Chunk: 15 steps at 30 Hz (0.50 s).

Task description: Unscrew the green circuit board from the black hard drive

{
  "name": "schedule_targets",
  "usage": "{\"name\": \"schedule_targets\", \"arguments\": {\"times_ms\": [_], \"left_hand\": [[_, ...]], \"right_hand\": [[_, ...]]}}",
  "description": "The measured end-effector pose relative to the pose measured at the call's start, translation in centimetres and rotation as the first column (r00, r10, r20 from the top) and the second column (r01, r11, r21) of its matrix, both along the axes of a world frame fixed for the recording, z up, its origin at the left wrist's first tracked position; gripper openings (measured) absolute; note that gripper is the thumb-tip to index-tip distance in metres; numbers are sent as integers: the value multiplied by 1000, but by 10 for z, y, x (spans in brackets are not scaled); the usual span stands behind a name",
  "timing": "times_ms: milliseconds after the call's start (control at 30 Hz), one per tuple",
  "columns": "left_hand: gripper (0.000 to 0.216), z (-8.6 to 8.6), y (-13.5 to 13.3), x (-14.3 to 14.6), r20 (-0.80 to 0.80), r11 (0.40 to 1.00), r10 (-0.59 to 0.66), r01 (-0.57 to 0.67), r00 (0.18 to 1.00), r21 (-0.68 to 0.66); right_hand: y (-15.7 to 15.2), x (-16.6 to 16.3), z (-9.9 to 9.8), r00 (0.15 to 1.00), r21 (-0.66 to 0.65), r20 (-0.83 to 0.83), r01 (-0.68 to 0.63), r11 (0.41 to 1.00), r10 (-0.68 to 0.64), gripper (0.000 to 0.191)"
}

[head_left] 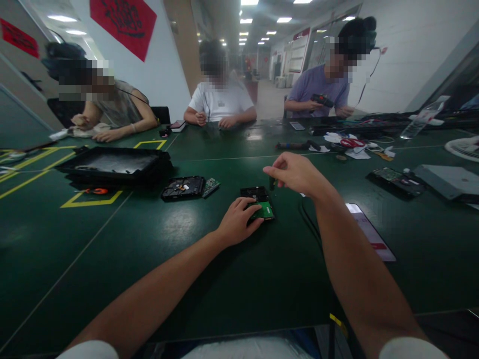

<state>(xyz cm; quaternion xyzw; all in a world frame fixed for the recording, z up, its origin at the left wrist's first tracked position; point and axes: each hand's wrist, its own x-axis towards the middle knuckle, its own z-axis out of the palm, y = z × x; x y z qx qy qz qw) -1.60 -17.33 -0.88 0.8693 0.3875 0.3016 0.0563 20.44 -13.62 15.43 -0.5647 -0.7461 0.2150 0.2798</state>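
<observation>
A hard drive [255, 192] with a green circuit board [266, 211] lies on the table in front of me. My left hand [239, 222] presses over its left and near side, fingers bent on the board and edge, steadying it. Just above the drive's far right corner, my right hand [294, 172] pinches a small dark upright tool that looks like a screwdriver [272, 183]. Its tip is too small to make out. Left of my hands are another opened hard drive [183, 188] and a loose circuit board [211, 187].
Black trays [116, 167] are stacked at left, beside an orange-handled tool [98, 191]. A phone [370, 232] and a cable [310, 219] lie near my right forearm. Another drive [396, 182] and a grey metal case [449, 182] sit at right. Three people work across the green table [168, 264].
</observation>
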Motion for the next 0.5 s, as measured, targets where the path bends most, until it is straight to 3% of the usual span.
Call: {"name": "schedule_targets", "arguments": {"times_ms": [267, 500], "left_hand": [[41, -3, 2, 0, -7, 1000, -1, 1, 1000, -2], [42, -4, 2, 0, -17, 1000, 4, -4, 1000, -3]], "right_hand": [[-1, 2, 1, 985, -8, -73, -160, 987, 159, 15], [5, 3, 1, 989, -18, -60, -139, 990, 138, 18]]}}
